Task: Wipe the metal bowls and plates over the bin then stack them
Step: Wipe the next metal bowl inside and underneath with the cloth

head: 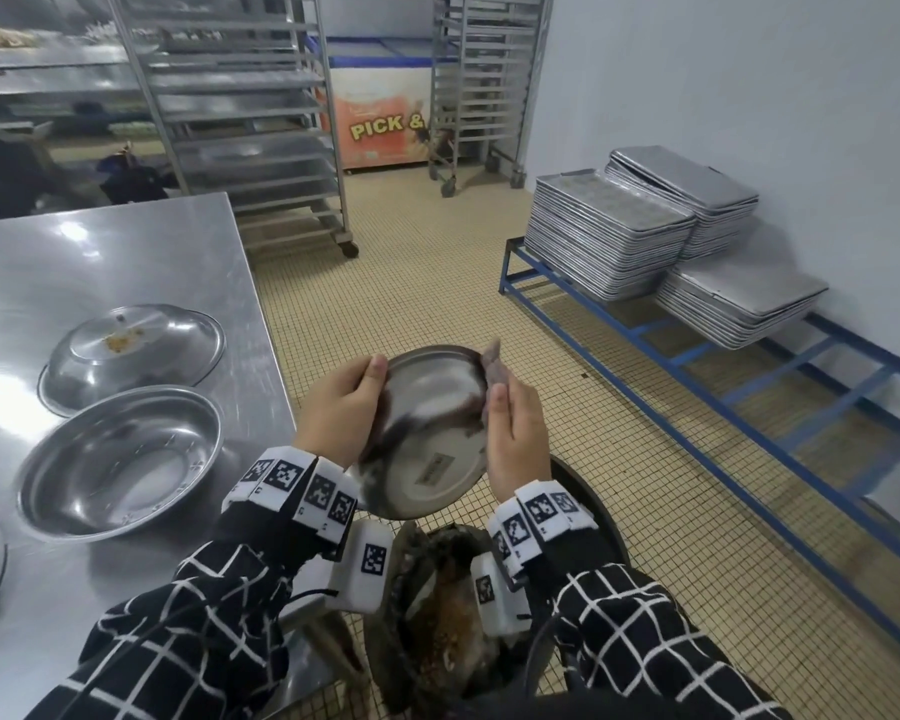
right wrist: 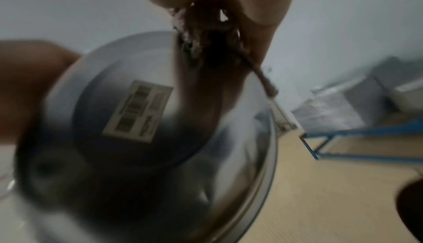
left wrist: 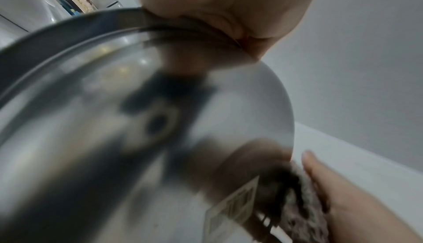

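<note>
We see a stainless steel tabletop (head: 141, 262) on the left. Behind it stand two tall wheeled metal racks (head: 245, 111) with empty shelves. Between the racks sits a chest freezer (head: 380, 122) with an orange front reading "PICK &". The floor (head: 427, 283) is covered in small beige tiles. Along the white wall (head: 749, 85) on the right, a low blue metal frame (head: 697, 356) carries three stacks of flat metal baking trays (head: 609, 236), one leaning against the wall.
</note>
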